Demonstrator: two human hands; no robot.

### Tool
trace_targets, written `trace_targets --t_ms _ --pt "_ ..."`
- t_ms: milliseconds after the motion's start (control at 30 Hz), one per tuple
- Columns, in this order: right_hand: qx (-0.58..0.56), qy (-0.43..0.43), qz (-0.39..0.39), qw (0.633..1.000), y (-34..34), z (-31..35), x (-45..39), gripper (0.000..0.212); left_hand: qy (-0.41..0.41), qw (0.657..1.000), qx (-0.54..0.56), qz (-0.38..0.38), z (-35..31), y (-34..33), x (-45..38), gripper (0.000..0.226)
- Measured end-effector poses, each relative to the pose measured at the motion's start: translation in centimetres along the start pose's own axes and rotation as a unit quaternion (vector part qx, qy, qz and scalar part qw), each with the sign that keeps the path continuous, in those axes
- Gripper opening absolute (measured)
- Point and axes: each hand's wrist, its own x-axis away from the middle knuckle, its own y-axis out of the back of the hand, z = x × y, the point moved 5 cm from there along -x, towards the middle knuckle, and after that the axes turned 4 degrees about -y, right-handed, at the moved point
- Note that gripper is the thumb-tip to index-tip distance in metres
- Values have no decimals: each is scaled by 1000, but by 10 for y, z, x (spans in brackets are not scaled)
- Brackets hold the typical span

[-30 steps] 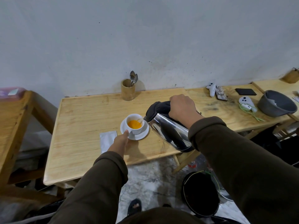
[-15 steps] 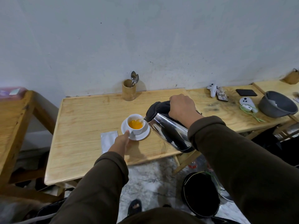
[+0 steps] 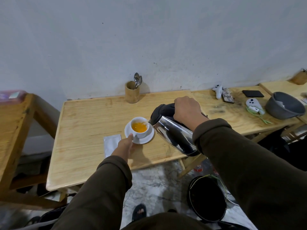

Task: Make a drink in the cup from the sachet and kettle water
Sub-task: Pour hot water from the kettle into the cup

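Gripping tilted kettle (image 3: 172,131): right hand (image 3: 186,110) | left hand (image 3: 125,144) apparently pinching cup (image 3: 139,128) handle

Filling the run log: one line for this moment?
pouring | right hand tilts kettle | left hand steadies saucer | cup orange

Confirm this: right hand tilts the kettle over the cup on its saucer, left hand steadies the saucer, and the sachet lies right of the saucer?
Not quite. The head view shows the sachet lying left of the saucer, beside the left hand. The right hand, kettle and cup are as stated.
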Motion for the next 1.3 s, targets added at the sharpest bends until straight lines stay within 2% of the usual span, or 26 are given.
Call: trace_targets --t_ms 67,200,367,567,667,867,1033,1200,1300 --pt "-2 2 -1 1000 0 0 0 25 0 1000 -2 -6 2 1 -7 80" --pt "-4 6 -2 1000 -1 -1 1 24 0 1000 -4 -4 -4 -2 8 72" --pt "-25 4 -1 1000 -3 -9 1 24 -6 1000 -4 -23 7 -1 -17 81" --pt "-103 -21 -14 994 -7 -38 -2 22 4 998 23 -58 -6 -16 29 58" --pt "-168 -53 -27 984 -9 -63 -3 9 -24 995 21 -94 -3 -22 36 54" --pt "-270 -122 -62 953 -22 -115 -2 10 -95 988 25 -119 4 -46 43 49" --pt "-316 -173 -99 928 -33 -157 1 12 -103 983 -34 -149 9 -66 41 50" --pt "-433 -269 -105 854 -59 -195 7 13 -108 972 -126 -166 8 -86 38 43" --pt "-458 -297 -111 830 -74 -210 9 14 -115 967 -143 -176 12 -93 39 46"
